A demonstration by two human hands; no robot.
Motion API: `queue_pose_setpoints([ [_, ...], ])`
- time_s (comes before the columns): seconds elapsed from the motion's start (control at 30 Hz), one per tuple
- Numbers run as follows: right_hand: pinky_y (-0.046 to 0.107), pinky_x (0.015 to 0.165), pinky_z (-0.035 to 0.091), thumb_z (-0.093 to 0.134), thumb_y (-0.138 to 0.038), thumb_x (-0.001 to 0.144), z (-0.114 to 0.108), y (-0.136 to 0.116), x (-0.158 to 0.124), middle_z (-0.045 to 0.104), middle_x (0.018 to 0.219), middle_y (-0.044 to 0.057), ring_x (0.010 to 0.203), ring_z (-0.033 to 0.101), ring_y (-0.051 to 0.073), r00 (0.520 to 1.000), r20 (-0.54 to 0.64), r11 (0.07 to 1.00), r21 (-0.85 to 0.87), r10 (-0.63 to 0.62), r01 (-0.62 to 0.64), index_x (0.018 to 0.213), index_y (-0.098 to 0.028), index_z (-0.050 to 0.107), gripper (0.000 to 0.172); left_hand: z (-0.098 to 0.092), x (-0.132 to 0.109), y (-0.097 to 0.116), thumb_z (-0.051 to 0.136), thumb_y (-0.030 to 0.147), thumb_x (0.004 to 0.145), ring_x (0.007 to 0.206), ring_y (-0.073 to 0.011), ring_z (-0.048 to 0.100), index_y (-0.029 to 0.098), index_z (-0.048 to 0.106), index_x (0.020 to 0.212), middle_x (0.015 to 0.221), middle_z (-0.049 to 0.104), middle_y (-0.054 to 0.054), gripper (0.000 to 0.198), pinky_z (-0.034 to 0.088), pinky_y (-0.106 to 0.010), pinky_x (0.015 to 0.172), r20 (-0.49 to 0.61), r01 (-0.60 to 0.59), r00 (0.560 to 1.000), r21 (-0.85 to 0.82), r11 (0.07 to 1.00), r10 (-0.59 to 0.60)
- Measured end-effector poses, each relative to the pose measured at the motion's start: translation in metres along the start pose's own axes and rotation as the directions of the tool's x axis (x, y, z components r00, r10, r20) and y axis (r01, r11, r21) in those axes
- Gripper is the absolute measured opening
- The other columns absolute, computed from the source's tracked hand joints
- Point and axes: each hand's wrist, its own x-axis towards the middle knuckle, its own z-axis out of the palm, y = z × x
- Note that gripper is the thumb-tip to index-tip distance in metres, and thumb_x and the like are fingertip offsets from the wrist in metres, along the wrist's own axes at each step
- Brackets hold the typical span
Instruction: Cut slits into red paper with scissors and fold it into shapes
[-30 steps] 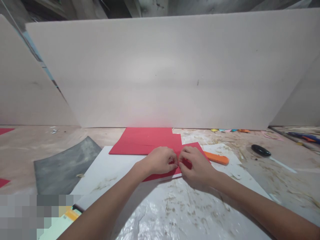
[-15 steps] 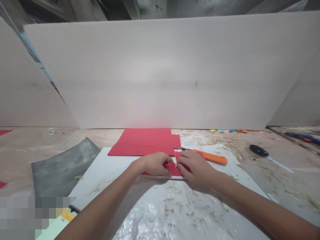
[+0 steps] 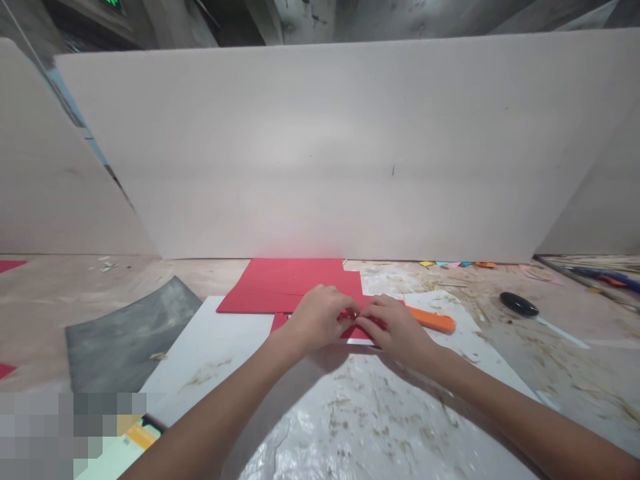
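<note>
The grip of the left hand [image 3: 320, 319] and that of the right hand [image 3: 395, 325] meet near the centre of the frame, thumb and fingertips drawn together on the red piece [image 3: 357, 333]. Both seem to pinch its edge, though the exact contact is too small to make out. The piece lies mostly hidden under the fingers, low against the white sheet [image 3: 225, 340]. Working tip to tip probably lets each hand steady what the other pinches, with the low wrists adding control.

The large red sheet [image 3: 290, 283] lies flat just beyond, by the foot of the upright white panel [image 3: 320, 140]. An orange handle [image 3: 433, 321] sits just right of the right hand, perhaps kept there for easy reach.

The bench [image 3: 45, 300] is pale and stained; toward the bottom centre, a glossy covering [image 3: 320, 413] carries brownish smears. A dark grey sheet [image 3: 133, 340] lies at lower left, a black oval object [image 3: 519, 305] at right, coloured scraps [image 3: 457, 265] along the panel's base. The panel spans most of the view like a screen; above it, a dim grey structure [image 3: 370, 17] shows. The bottom left corner is blurred out.
</note>
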Motion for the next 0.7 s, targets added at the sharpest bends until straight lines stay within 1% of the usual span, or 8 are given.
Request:
queue_pose_setpoints([
  [0.07,0.032,0.068,0.042,0.049,-0.03,0.097,-0.002,-0.001,0.001,0.062,0.077,0.003,0.076,0.056,0.019,0.999,-0.002,0.999,0.038,0.036,-0.036,0.082,-0.023,0.071,0.028,0.001,0.0,0.003,0.054,0.015,0.086,0.075,-0.0183,0.058,0.025,0.074,0.087,0.079,0.074,0.001,0.022,0.038,-0.029,0.066,-0.028,0.002,1.0,0.012,1.0,-0.002],
  [0.17,0.034,0.07,0.044,0.05,-0.03,0.096,-0.004,-0.003,0.002,0.062,0.077,0.003,0.077,0.057,0.02,0.997,0.015,0.996,0.056,0.07,-0.071,0.076,-0.023,0.069,0.028,0.001,0.0,0.007,0.052,0.01,0.081,0.071,-0.0181,0.056,0.024,0.073,0.082,0.073,0.072,0.0,0.025,0.037,-0.028,0.062,-0.006,0.019,1.0,0.031,0.999,-0.019],
  [0.27,0.04,0.082,0.046,0.064,-0.038,0.086,-0.006,-0.003,0.002,0.065,0.093,0.006,0.093,0.056,0.025,0.999,0.002,0.999,0.004,0.04,-0.04,0.092,-0.024,0.069,0.016,-0.003,0.0,0.007,0.053,0.012,0.082,0.072,-0.0184,0.057,0.024,0.074,0.079,0.072,0.07,-0.001,0.023,0.038,-0.028,0.061,-0.009,0.05,0.999,0.01,0.999,-0.049],
  [0.37,0.048,0.097,0.041,0.076,-0.048,0.071,-0.006,-0.004,0.001,0.059,0.12,0.011,0.115,0.048,0.032,1.0,0.007,0.997,-0.074,-0.024,0.025,0.118,-0.022,0.058,0.057,-0.008,-0.002,0.003,0.055,0.016,0.083,0.078,-0.0195,0.059,0.025,0.075,0.079,0.077,0.072,-0.001,0.023,0.041,-0.028,0.064,-0.015,0.084,0.996,-0.045,0.995,-0.084],
  [0.4,0.05,0.101,0.038,0.077,-0.05,0.068,-0.006,-0.004,0.0,0.056,0.126,0.012,0.119,0.045,0.033,0.999,0.023,0.995,-0.094,-0.042,0.044,0.124,-0.021,0.055,0.066,-0.008,-0.002,0.002,0.055,0.016,0.083,0.079,-0.0194,0.059,0.024,0.075,0.078,0.077,0.072,-0.001,0.023,0.042,-0.028,0.065,-0.008,0.089,0.996,-0.065,0.994,-0.09],
  [0.43,0.051,0.103,0.036,0.077,-0.049,0.068,-0.006,-0.004,-0.001,0.054,0.129,0.012,0.121,0.044,0.034,0.998,0.039,0.992,-0.111,-0.053,0.057,0.126,-0.022,0.052,0.069,-0.009,-0.002,0.001,0.055,0.016,0.083,0.079,-0.0191,0.06,0.024,0.075,0.077,0.077,0.072,-0.001,0.023,0.043,-0.028,0.066,0.0,0.093,0.996,-0.085,0.992,-0.093],
  [0.57,0.051,0.102,0.036,0.07,-0.046,0.071,-0.002,-0.002,-0.004,0.055,0.126,0.012,0.118,0.047,0.033,0.999,0.045,0.989,-0.141,-0.03,0.036,0.129,-0.022,0.048,0.067,-0.007,-0.002,-0.002,0.057,0.017,0.082,0.079,-0.0182,0.06,0.025,0.074,0.077,0.076,0.072,0.001,0.019,0.044,-0.026,0.065,0.015,0.115,0.993,-0.131,0.985,-0.114],
  [0.7,0.052,0.104,0.034,0.071,-0.05,0.068,-0.002,0.005,-0.004,0.053,0.129,0.014,0.121,0.045,0.035,0.999,0.029,0.988,-0.151,-0.039,0.043,0.134,-0.021,0.043,0.077,-0.006,-0.002,-0.003,0.062,0.021,0.08,0.08,-0.0178,0.06,0.024,0.073,0.077,0.078,0.071,0.001,0.012,0.043,-0.026,0.063,0.012,0.167,0.986,-0.139,0.976,-0.167],
])
